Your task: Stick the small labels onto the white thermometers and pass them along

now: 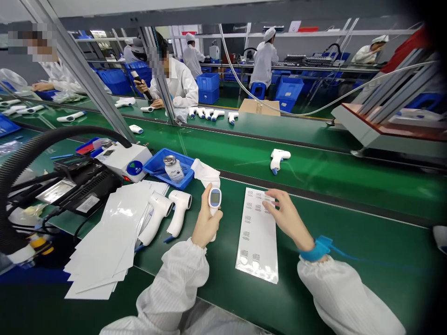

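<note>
Head view: your left hand [206,222] is closed around the handle of a white infrared thermometer [214,200], its lit display facing you, above the green conveyor belt [314,260]. Your right hand [288,217], with a blue wrist strap [316,248], is open, its fingers resting on a long printed white sheet [256,237]. Left of your left hand lie two more white thermometers [179,211], beside a loose stack of white sheets [104,246]. Farther off sits a blue tray [167,174] holding a metal-capped bottle [173,168].

White thermometer [213,204], green conveyor belt [363,246]
</note>
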`<state>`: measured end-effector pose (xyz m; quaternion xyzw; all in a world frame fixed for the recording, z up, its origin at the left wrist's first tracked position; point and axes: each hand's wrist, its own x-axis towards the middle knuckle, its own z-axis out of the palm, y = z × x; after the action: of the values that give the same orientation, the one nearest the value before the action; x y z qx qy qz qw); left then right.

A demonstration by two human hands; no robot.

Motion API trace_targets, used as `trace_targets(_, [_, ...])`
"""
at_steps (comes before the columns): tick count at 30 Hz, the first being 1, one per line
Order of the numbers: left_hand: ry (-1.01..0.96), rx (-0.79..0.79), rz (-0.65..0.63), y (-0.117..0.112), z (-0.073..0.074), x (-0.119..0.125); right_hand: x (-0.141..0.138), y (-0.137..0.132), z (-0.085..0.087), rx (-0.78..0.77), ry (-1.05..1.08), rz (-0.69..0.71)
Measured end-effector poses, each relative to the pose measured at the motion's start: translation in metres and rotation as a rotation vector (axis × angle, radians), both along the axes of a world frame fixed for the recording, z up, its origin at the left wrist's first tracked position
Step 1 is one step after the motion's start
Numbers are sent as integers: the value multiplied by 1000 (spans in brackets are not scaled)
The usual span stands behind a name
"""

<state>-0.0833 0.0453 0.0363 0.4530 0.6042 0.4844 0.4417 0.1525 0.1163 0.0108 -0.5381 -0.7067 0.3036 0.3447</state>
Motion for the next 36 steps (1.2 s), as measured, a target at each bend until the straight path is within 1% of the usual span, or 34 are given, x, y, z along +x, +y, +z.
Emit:
trace_targets(3, [-182,-15,-75,-11,18,16,-5,-29,7,-104,76,42])
trace_targets(6, [-258,-30,-97,-18,31,28,-7,-44,19,-155,127,77])
trace_targets(11, [-340,-59,-126,-24,38,33,-12,-55,37,-195,157,86])
trace_targets(15, [-343,-73,-146,-27,41,36,-17,-58,43,-196,149,97])
trace_targets(18, [-333,-76,-147,-29,46,36,-20,-60,37,-171,98,121])
trace_targets(20, [-320,-91,-120,-31,49,30,-20,-63,26,-98,-6,158])
trace_targets(23, [-273,-116,-28,-40,54,12,-20,-67,7,14,-207,190])
trace_targets(25, [-222,-111,41,-49,56,1,-24,-68,4,36,-226,172])
trace_targets(26, [-194,-102,66,-54,56,-2,-29,-68,8,58,-184,159])
trace_targets(27, [-163,-89,83,-58,56,-3,-34,-69,16,97,-119,148])
trace_targets(28, [-127,-69,95,-61,56,-1,-42,-70,27,158,-42,141])
trace_targets(30, [-40,-11,122,-65,54,6,-58,-73,56,296,86,150])
trace_targets(32, [46,54,152,-67,52,13,-74,-75,81,384,128,163])
trace_targets(33, [81,79,165,-67,51,15,-80,-75,90,409,130,162])
trace_targets(34, [104,95,178,-67,49,15,-84,-74,94,420,129,153])
trace_targets(36, [126,101,216,-68,47,8,-83,-73,93,388,126,125])
